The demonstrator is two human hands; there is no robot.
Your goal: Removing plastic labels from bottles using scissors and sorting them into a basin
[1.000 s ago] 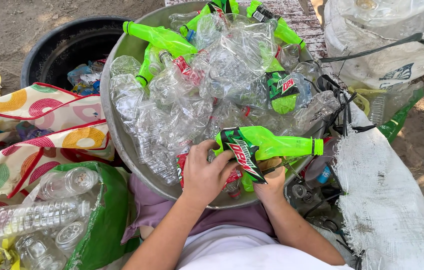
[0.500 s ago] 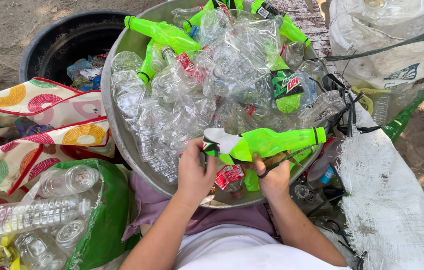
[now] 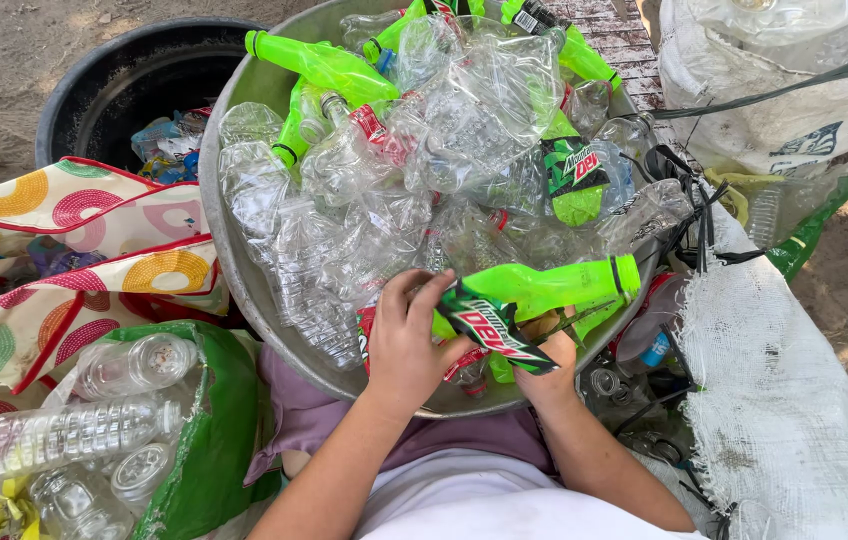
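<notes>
Peeling the green-and-red plastic label (image 3: 492, 328), half off, left hand (image 3: 406, 340) pinches it while right hand (image 3: 547, 352) grips the bright green plastic bottle (image 3: 549, 285) at the basin's six o'clock

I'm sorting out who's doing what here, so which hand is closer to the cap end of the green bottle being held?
Right. The right hand sits under the green bottle, toward its cap end. The left hand grips the label at the bottle's other end, farther from it.
</notes>
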